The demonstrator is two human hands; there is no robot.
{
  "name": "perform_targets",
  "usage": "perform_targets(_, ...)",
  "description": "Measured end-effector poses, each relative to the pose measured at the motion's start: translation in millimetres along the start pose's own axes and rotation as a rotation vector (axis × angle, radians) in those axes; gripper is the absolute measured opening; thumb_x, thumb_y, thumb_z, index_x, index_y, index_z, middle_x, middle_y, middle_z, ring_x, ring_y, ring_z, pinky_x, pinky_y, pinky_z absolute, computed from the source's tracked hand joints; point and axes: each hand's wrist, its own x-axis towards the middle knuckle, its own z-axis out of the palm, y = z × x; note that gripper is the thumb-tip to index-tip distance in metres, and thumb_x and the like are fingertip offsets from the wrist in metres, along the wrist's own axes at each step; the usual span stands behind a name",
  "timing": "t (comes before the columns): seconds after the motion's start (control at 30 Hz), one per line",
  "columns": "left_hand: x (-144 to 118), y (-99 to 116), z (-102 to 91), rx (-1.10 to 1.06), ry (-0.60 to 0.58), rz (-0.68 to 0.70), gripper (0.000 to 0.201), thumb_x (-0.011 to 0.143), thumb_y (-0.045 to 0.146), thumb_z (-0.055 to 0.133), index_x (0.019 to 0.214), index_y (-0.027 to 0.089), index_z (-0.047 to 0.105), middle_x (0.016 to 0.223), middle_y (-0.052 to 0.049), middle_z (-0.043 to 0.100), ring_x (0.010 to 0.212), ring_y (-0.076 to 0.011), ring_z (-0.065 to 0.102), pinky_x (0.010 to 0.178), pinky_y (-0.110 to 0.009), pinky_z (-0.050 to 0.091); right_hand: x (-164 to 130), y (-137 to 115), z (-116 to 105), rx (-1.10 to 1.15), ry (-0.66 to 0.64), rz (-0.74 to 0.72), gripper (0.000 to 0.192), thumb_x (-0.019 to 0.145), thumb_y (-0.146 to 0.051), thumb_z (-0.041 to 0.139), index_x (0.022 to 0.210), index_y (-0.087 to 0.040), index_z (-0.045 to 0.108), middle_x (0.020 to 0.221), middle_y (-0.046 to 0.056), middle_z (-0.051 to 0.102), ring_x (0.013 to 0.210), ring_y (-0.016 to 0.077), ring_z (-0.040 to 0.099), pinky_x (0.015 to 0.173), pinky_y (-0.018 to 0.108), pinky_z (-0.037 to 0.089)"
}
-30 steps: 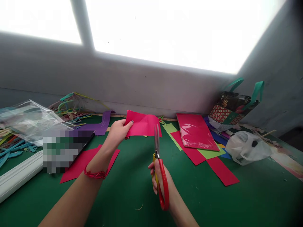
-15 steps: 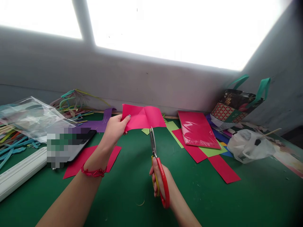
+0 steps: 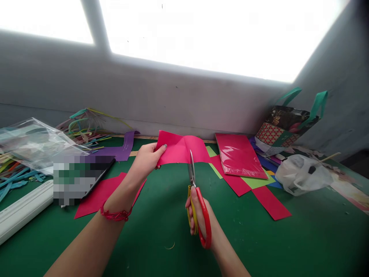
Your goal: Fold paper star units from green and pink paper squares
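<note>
so from where i sit: my left hand [image 3: 145, 159] has the paper sheet [image 3: 184, 150] up over the counter [image 3: 161, 215], scissors [image 3: 196, 200] in my right hand [image 3: 198, 215] just under its near edge. plastic bag [image 3: 302, 175] and tote bag [image 3: 285, 129] far right, strip pile [image 3: 86, 129] back left by the wall.

grey wall [image 3: 173, 104], bright window [image 3: 216, 34], green table [image 3: 302, 238]

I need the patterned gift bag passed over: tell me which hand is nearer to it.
Right. The right hand, holding the scissors, is mid-table, well short of the gift bag at the far right wall. The left hand, pinching the pink paper, is farther left.
</note>
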Motion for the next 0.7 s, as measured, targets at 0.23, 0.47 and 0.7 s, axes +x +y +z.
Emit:
perform_targets(0.23, 3.3, -2.9, -0.3, 0.008, 0.017, 0.006, 0.031, 0.071, 0.045, 0.050, 0.066, 0.016, 0.057, 0.044, 0.004, 0.042, 0.035, -0.0089, 0.039, 0.034, -0.020, 0.032, 0.4, -0.1, -0.2, -0.011, 0.005, 0.026, 0.054, 0.068, -0.071, 0.033, 0.065, -0.019, 0.044, 0.051, -0.005, 0.037, 0.031, 0.0052, 0.037, 0.026, 0.019, 0.038)
perform_targets(0.47, 3.1, -5.0, -0.8, 0.010, 0.002, 0.016, 0.033, 0.072, 0.046, 0.049, 0.073, 0.015, 0.060, 0.048, 0.003, 0.044, 0.037, -0.0089, 0.040, 0.035, -0.020, 0.033, -2.2, -3.0, 0.1, -0.032, 0.007, 0.027, 0.054, 0.068, -0.072, 0.032, 0.065, -0.019, 0.043, 0.051, -0.005, 0.036, 0.031, 0.0050, 0.037, 0.027, 0.018, 0.037)
perform_targets(0.7, 1.5, -1.2, -0.2, -0.006, 0.008, 0.011, 0.032, 0.071, 0.044, 0.050, 0.073, 0.015, 0.061, 0.046, 0.004, 0.043, 0.036, -0.0087, 0.040, 0.035, -0.020, 0.032, -5.6, -7.7, 2.9, -0.044, 0.017, 0.022, 0.054, 0.068, -0.072, 0.032, 0.064, -0.019, 0.042, 0.051, -0.006, 0.035, 0.031, 0.0050, 0.036, 0.027, 0.018, 0.037)
